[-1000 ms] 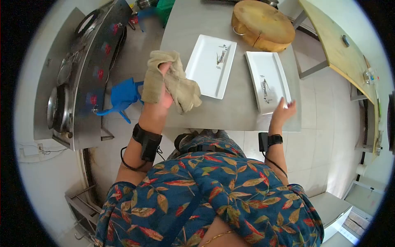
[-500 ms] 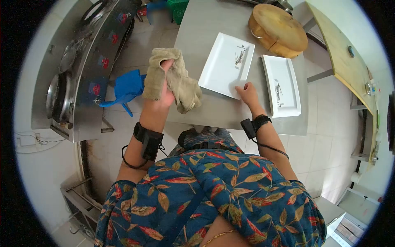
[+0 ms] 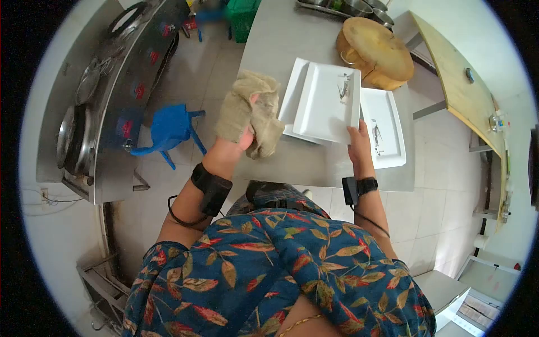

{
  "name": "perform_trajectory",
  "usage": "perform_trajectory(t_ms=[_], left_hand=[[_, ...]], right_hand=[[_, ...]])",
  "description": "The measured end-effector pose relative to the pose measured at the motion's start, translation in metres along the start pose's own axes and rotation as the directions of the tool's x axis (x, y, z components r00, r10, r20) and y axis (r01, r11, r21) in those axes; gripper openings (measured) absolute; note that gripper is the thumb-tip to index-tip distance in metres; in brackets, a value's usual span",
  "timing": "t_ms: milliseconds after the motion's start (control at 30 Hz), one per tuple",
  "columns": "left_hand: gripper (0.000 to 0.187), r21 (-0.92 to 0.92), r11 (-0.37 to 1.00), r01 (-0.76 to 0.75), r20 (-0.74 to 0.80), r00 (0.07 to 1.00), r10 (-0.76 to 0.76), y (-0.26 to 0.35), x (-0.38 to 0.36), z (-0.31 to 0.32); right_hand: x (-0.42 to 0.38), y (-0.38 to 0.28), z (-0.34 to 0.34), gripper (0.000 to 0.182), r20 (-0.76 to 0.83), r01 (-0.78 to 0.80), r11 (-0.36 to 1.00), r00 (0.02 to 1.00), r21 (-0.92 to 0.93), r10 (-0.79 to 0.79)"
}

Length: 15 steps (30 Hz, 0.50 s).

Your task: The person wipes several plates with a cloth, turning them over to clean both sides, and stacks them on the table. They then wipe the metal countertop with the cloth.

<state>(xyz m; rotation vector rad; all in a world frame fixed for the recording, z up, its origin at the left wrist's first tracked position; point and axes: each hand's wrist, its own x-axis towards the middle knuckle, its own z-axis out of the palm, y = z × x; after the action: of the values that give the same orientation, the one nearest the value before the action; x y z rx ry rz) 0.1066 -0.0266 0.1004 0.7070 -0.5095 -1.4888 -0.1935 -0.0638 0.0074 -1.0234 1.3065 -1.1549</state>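
A tan cloth (image 3: 265, 115) is draped over and around my left hand (image 3: 247, 135), whose fingers are partly hidden in its folds. My right hand (image 3: 360, 149) grips the near right corner of a white rectangular plate (image 3: 325, 106) with a dark printed design. Under that plate's left side shows another white plate (image 3: 293, 92) on the steel table (image 3: 281, 168). To the right lies a further white plate (image 3: 390, 121) with a similar design, partly overlapped by the held one.
Behind the plates stands a thick round wooden chopping block (image 3: 379, 50). Metal pots (image 3: 356, 8) sit at the table's far end. A blue plastic stool (image 3: 169, 126) is on the floor at left, beside the steel stove (image 3: 129, 84). A wooden board table (image 3: 460, 73) stands at right.
My right hand has shifted the top plate rightward, uncovering the plate beneath it and bringing it toward the right-hand plate. The left hand with the cloth has moved right, closer to the plates.
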Motion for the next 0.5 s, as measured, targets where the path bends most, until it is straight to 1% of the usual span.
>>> perform_trajectory(t_ms=[33,67,100,133,167,200,267,300,333,367,433,467,500], left_hand=[[0.036,-0.036,0.999,0.003,0.074,0.997,-0.001,0.0,0.0,0.002],[0.037,-0.069,0.998,0.008,0.15,0.989,0.002,-0.001,0.0,0.005],[0.039,-0.1,0.995,0.015,0.223,0.975,0.007,-0.004,0.005,0.018],[0.039,0.282,0.927,-0.247,0.291,0.943,0.162,-0.008,0.008,0.027],[0.039,0.588,0.653,-0.477,0.405,0.873,0.272,-0.014,0.014,0.039],[0.038,0.75,0.233,-0.619,0.544,0.778,0.313,-0.018,0.017,0.048],[0.04,0.674,-0.055,-0.737,0.735,0.66,0.155,-0.027,0.023,0.074],[0.042,0.648,0.086,-0.757,0.75,0.653,0.102,-0.037,0.026,0.086],[0.043,0.62,0.229,-0.751,0.763,0.645,0.049,-0.047,0.029,0.097],[0.045,0.529,0.608,-0.591,0.733,0.679,0.022,-0.069,0.033,0.103],[0.048,0.528,0.56,-0.639,0.724,0.683,0.098,-0.073,0.036,0.128],[0.05,0.616,0.108,-0.781,0.757,0.624,0.194,-0.067,0.04,0.142],[0.051,0.59,-0.368,-0.718,0.807,0.533,0.253,-0.058,0.044,0.154]], right_hand=[[-0.004,0.0,0.001,0.035,0.007,-0.002,0.993,1.0,0.121,0.001],[-0.014,0.002,-0.001,0.034,0.015,0.086,0.996,0.996,0.036,-0.086],[-0.024,-0.015,-0.006,0.034,0.016,0.114,0.993,0.993,0.006,-0.115],[-0.038,-0.035,-0.004,0.034,0.02,0.142,0.989,0.99,-0.025,-0.142],[-0.047,-0.05,-0.006,0.034,0.027,0.17,0.984,0.985,-0.055,-0.169],[-0.055,-0.057,-0.006,0.035,0.043,0.17,0.985,0.984,0.039,-0.172],[-0.064,-0.072,-0.006,0.036,0.077,0.234,0.972,0.969,0.033,-0.235],[-0.07,-0.079,-0.004,0.037,0.096,0.265,0.964,0.959,0.032,-0.267],[-0.078,-0.09,-0.002,0.038,0.103,0.307,0.951,0.948,-0.03,-0.303],[-0.085,-0.098,-0.001,0.038,0.115,0.316,0.949,0.943,-0.005,-0.313],[-0.094,-0.112,-0.002,0.038,0.14,0.336,0.941,0.93,0.044,-0.339],[-0.097,-0.119,-0.007,0.038,0.16,0.373,0.928,0.916,-0.002,-0.368],[-0.101,-0.126,-0.011,0.038,0.164,0.354,0.935,0.92,0.041,-0.355]])
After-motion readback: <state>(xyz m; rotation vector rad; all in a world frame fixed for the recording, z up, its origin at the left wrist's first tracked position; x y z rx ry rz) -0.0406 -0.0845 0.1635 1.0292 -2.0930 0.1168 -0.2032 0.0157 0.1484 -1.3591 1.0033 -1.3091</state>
